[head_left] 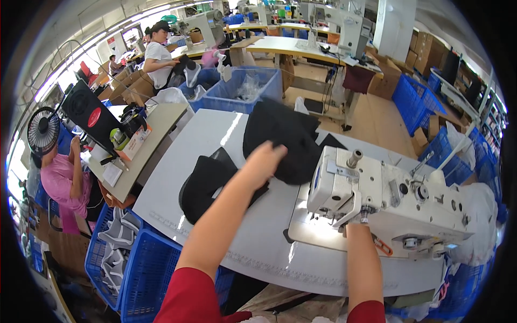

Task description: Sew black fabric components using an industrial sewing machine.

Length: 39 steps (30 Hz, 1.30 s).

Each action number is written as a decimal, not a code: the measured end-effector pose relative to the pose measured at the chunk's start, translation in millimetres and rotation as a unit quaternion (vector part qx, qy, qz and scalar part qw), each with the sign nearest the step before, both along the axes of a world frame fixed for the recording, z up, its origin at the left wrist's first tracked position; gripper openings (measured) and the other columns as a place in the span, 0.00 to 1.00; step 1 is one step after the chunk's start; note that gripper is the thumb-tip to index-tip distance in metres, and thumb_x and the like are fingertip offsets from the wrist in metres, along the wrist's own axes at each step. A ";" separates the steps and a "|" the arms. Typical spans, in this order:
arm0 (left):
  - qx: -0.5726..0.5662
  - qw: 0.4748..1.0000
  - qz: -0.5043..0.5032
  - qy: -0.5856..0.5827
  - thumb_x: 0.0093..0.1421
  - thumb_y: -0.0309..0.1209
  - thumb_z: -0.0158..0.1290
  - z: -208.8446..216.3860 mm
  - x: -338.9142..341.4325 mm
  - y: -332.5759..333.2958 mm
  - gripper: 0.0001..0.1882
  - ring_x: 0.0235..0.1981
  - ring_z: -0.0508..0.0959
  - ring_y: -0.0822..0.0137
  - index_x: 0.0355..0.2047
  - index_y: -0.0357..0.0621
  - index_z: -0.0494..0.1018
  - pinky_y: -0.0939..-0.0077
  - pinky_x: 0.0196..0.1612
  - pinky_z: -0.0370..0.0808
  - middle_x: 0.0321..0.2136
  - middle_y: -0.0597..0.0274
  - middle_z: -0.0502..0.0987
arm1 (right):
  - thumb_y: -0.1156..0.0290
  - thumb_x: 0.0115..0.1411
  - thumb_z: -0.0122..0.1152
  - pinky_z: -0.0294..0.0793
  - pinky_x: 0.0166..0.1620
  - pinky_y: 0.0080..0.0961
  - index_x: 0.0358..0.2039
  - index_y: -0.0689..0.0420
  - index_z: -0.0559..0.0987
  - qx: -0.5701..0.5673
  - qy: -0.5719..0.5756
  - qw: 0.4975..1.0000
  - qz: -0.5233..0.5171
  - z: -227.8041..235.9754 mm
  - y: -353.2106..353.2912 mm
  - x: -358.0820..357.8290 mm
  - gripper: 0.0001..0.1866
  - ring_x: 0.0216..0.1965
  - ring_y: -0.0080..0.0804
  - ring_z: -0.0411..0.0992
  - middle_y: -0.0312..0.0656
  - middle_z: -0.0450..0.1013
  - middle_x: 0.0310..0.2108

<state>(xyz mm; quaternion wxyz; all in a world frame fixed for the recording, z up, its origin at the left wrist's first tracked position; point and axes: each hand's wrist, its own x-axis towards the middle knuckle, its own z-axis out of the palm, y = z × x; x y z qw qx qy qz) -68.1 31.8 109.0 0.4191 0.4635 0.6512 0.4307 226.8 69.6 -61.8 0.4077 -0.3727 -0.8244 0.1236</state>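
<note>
My left hand (264, 163) reaches across the table with its fingers closed on a black fabric piece (280, 134). That fabric is smeared by motion along its upper edge. More black fabric pieces (202, 185) lie in a loose heap on the table, left of my left forearm. To the right stands a white sewing machine (388, 188). My right hand (356, 230) is under the machine's head by the needle area, and its fingers are hidden behind the machine parts. An orange-handled tool (383, 247) lies beside my right wrist.
The grey table (161, 202) has a ruler strip along its near edge. Blue crates (151, 274) stand at lower left, one with grey-white pieces (116, 237). Blue bins (242, 99) stand beyond the table. Two people (64, 177) (158, 59) are at left. Cardboard boxes (428, 51) are stacked at right.
</note>
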 end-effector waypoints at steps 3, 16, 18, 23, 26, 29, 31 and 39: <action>0.109 0.981 0.071 -0.141 0.60 0.38 0.50 3.6 -51.3 -24.6 0.20 0.26 0.75 0.69 0.46 0.33 0.69 0.78 0.25 0.69 0.30 0.61 0.76 | 0.57 0.61 0.49 0.56 0.63 0.39 0.59 0.56 0.63 -0.014 -0.002 1.000 0.000 -0.5 -2.2 1.3 0.28 0.61 0.41 0.58 0.45 0.62 0.59; 0.136 0.754 0.216 0.605 0.49 0.26 0.59 -45.3 -133.9 -135.8 0.30 0.52 0.69 0.50 0.54 0.33 0.65 0.59 0.57 0.64 0.47 0.42 0.72 | 0.57 0.60 0.50 0.56 0.63 0.39 0.58 0.56 0.63 -0.043 -0.005 0.998 -0.056 13.1 4.9 -16.3 0.28 0.61 0.41 0.59 0.45 0.62 0.59; 0.162 0.738 0.200 0.623 0.48 0.24 0.59 -27.7 -103.8 -123.7 0.32 0.53 0.67 0.49 0.55 0.33 0.64 0.59 0.59 0.61 0.50 0.42 0.70 | 0.57 0.60 0.50 0.56 0.63 0.39 0.58 0.56 0.63 -0.046 -0.015 0.996 -0.073 6.6 3.7 -8.0 0.28 0.61 0.41 0.59 0.45 0.62 0.59; 0.047 0.989 -0.130 0.048 0.59 0.30 0.51 -54.3 6.7 -52.7 0.28 0.53 0.69 0.60 0.57 0.29 0.58 0.69 0.57 0.62 0.51 0.46 0.70 | 0.57 0.60 0.50 0.57 0.63 0.39 0.58 0.56 0.64 -0.047 -0.040 0.993 -0.105 4.8 2.4 4.4 0.28 0.61 0.41 0.59 0.45 0.62 0.59; 0.001 0.984 -0.109 -0.144 0.59 0.33 0.51 -95.6 42.5 -6.9 0.31 0.54 0.69 0.61 0.58 0.28 0.57 0.70 0.56 0.64 0.50 0.45 0.70 | 0.57 0.60 0.50 0.57 0.63 0.39 0.58 0.56 0.64 -0.045 -0.047 0.991 -0.119 8.9 6.5 4.4 0.28 0.61 0.41 0.59 0.45 0.62 0.58; 0.008 0.960 -0.078 -0.270 0.57 0.33 0.54 -110.1 46.1 27.2 0.34 0.53 0.70 0.58 0.59 0.27 0.55 0.68 0.55 0.66 0.50 0.42 0.70 | 0.57 0.60 0.50 0.57 0.63 0.39 0.58 0.56 0.64 -0.049 -0.047 0.989 -0.128 16.1 7.3 -3.8 0.28 0.61 0.41 0.59 0.45 0.62 0.58; 0.059 0.969 -0.089 -0.222 0.56 0.31 0.53 -112.7 51.0 35.5 0.29 0.47 0.75 0.55 0.53 0.24 0.62 0.66 0.49 0.72 0.46 0.40 0.72 | 0.57 0.60 0.50 0.57 0.63 0.39 0.58 0.56 0.64 -0.058 -0.044 0.988 -0.137 16.1 6.7 -4.1 0.28 0.61 0.41 0.59 0.45 0.62 0.58; 0.022 0.976 -0.158 -0.150 0.53 0.31 0.57 -66.5 102.9 46.4 0.20 0.42 0.77 0.60 0.45 0.33 0.72 0.69 0.44 0.75 0.40 0.50 0.77 | 0.57 0.60 0.50 0.57 0.63 0.39 0.58 0.56 0.64 -0.095 -0.050 0.977 -0.185 15.0 3.6 9.3 0.27 0.61 0.41 0.59 0.45 0.63 0.58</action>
